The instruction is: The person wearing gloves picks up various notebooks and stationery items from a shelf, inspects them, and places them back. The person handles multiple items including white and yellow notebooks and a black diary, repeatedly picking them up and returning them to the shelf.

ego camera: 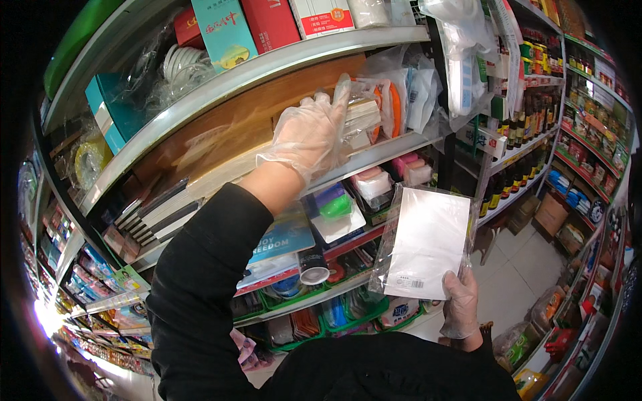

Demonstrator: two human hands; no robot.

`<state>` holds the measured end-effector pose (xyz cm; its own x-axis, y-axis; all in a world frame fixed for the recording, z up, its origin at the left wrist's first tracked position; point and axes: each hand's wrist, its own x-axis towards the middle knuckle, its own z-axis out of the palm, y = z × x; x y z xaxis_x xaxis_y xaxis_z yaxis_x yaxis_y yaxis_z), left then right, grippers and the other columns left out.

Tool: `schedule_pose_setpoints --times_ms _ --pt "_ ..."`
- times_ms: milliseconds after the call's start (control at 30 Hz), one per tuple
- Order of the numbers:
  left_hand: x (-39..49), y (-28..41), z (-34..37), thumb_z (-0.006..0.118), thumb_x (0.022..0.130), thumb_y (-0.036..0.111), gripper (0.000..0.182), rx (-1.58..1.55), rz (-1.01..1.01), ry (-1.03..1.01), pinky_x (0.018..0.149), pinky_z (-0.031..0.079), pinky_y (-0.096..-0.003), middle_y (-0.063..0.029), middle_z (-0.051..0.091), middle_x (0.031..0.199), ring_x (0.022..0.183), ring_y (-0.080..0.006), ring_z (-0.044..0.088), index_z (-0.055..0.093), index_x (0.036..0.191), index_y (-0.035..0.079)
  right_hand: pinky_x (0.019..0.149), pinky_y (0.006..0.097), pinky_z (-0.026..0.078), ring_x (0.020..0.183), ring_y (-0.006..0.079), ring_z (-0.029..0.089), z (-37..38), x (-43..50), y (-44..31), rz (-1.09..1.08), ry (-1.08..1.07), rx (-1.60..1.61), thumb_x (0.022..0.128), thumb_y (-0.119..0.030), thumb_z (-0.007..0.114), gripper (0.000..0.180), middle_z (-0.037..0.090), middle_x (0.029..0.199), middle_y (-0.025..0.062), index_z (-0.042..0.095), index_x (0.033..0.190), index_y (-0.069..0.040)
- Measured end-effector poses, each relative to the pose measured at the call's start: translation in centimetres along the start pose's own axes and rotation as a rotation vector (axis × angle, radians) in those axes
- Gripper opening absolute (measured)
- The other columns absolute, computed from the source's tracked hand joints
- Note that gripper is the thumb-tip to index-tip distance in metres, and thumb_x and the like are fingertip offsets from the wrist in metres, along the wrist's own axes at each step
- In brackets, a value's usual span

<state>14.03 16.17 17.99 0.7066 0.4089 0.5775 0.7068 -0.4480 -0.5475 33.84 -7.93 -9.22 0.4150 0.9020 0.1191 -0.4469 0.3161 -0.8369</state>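
My right hand (459,303), in a clear plastic glove, grips the lower right corner of a plastic-wrapped pack of white paper or envelopes (429,235). The pack's white face is towards me, with a small printed barcode near the bottom. My left hand (313,133), gloved the same way, reaches onto a shelf, back of the hand up. Its fingers are beside a plastic-wrapped stack of cream paper items (363,118); its palm and thumb side are hidden, so a grip cannot be made out. Left of it on that shelf lie dark-edged books or notebooks (165,213).
A metal shelf edge (261,67) runs above my left hand, with boxes such as a teal box (225,32) over it. Orange-and-clear packets (393,108) stand right of the stack. Below are a black cylinder (313,265) and green baskets (363,316). Bottle shelves (521,130) line the right.
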Motion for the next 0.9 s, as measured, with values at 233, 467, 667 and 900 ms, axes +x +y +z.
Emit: schedule_pose_setpoints --times_ms 233,467,667,900 --pt "0.6 -0.3 0.3 0.076 0.089 0.027 0.092 0.072 -0.101 -0.07 0.078 0.062 -0.0482 -0.023 0.069 0.113 0.097 -0.0381 0.074 0.032 0.165 0.001 0.084 0.0292 0.059 0.103 0.0168 0.071 -0.8 1.2 0.1 0.007 -0.012 -0.022 0.1 -0.033 0.078 0.065 0.071 0.126 0.012 0.052 0.148 0.004" --pt "1.1 -2.3 1.6 0.064 0.094 0.012 0.017 -0.081 -0.015 -0.121 0.072 0.059 -0.054 -0.0235 0.074 0.088 0.085 -0.0429 0.075 0.064 0.109 0.002 0.071 0.0271 0.057 0.092 0.014 0.07 -0.6 1.9 -0.8 0.031 -0.054 -0.042 0.1 -0.033 0.078 0.064 0.071 0.119 0.0097 0.053 0.146 0.002" --pt "1.6 -3.7 0.6 0.068 0.092 0.014 0.013 -0.053 0.019 -0.102 0.072 0.059 -0.0534 -0.0226 0.073 0.087 0.085 -0.0445 0.074 0.065 0.099 0.003 0.071 0.0269 0.056 0.091 0.0149 0.071 0.8 3.1 -1.2 -0.027 -0.091 -0.03 0.096 -0.039 0.081 0.072 0.072 0.119 0.0101 0.053 0.147 0.004" --pt "4.0 -5.0 -0.9 0.075 0.087 0.018 0.024 0.006 0.063 -0.215 0.075 0.06 -0.0518 -0.023 0.075 0.089 0.087 -0.0439 0.075 0.069 0.104 0.002 0.099 0.0337 0.056 0.116 0.0203 0.068 3.7 5.0 -5.8 0.098 -0.266 -0.06 0.1 -0.031 0.076 0.065 0.069 0.133 0.0152 0.052 0.147 0.006"
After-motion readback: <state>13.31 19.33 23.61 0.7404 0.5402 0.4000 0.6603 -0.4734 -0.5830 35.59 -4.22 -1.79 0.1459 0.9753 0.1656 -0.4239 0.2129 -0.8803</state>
